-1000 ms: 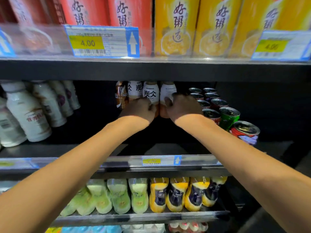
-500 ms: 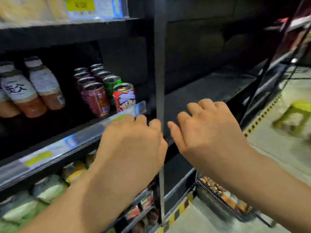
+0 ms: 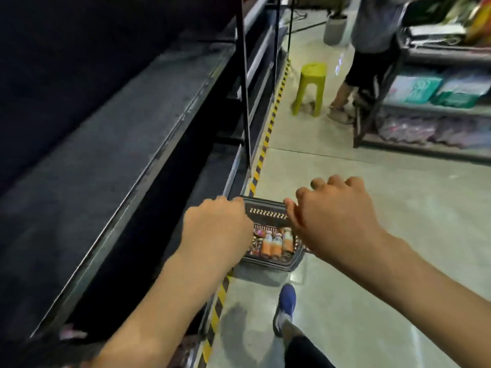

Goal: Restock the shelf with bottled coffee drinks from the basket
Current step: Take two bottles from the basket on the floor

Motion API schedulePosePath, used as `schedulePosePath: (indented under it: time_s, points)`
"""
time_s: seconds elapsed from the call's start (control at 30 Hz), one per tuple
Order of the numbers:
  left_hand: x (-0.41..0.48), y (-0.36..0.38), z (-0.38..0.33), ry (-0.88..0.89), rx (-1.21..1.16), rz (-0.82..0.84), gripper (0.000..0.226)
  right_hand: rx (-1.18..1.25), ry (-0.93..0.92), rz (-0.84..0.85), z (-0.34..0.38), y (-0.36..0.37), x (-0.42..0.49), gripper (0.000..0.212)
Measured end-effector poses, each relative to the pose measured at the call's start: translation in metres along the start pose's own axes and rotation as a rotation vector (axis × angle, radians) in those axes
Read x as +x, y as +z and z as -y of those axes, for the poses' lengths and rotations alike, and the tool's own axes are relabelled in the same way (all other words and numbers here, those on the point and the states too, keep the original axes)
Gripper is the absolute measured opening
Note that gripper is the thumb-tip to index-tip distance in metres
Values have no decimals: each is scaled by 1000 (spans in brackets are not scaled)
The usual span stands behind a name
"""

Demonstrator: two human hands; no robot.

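Open-topped basket (image 3: 267, 214), shelf (image 3: 106, 181) close left

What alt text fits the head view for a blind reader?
A person's empty left grip and right grip reach down toward a black basket of orange bottled drinks on the floor, beside dark shelving. A yellow stool stands beyond.

The left grip (image 3: 218, 229) and right grip (image 3: 332, 216) are bare, like both forearms. One foot wears a blue sneaker (image 3: 286, 301), pale-soled, below a black trouser leg (image 3: 303, 351).

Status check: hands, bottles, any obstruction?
Left hand and right hand empty, fingers loosely curled, over basket. Coffee bottles in basket on floor. Nothing between hands and basket.
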State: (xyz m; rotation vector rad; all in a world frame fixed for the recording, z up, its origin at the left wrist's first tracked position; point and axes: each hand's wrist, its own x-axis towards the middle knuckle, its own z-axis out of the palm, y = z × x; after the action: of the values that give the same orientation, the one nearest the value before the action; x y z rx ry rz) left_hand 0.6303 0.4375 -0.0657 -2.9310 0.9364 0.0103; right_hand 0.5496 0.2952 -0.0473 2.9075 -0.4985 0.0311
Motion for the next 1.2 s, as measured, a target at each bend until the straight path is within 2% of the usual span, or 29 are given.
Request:
schedulePosePath:
  time_s: [0.13, 0.23, 0.5, 0.63, 0.77, 0.9, 1.03, 1.13, 1.2]
  points:
    - [99, 59, -25, 23, -69, 232, 20, 24, 98, 174, -34, 71, 74, 28]
    - [162, 109, -35, 23, -89, 394, 22, 93, 97, 389, -51, 121, 119, 31]
    - [283, 263, -41, 36, -133, 653, 28, 295, 196, 764, -45, 293, 217, 47]
    - [336, 371, -33, 44, -116, 745, 27, 442, 305, 900, -19, 410, 252, 40]
    - [380, 504, -23, 14, -118, 837, 28, 596, 447, 995, 21, 543, 275, 37]
    - [407, 643, -13, -94, -215, 820, 33, 864, 697, 1067, 72, 673, 290, 39]
    - [426, 768, -6, -351, -492, 772, 20, 955, 876, 1051, 109, 786, 302, 49]
    - [437, 840, -4, -494, -574, 725, 36, 977, 941, 1039, 132, 852, 301, 68]
    - [443, 876, -6, -553, -545, 756, 51, 917, 922, 1002, 147, 881, 298, 72]
